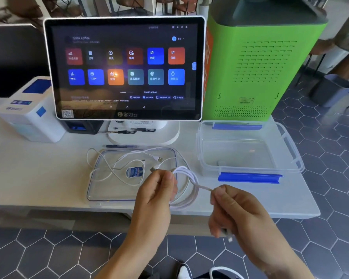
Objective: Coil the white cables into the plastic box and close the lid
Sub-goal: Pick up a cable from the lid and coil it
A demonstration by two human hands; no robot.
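Your left hand grips a looped white cable; your right hand pinches its tail. The clear plastic box sits open.

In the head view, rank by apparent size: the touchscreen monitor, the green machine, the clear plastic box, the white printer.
1. Touchscreen monitor and green machine: look alike in area, and the machine is cut off at the top, so unranked.
2. Clear plastic box.
3. White printer, partly hidden behind the monitor.

Left hand pinching coiled white cable, right hand gripping its strand, open plastic box beside lid
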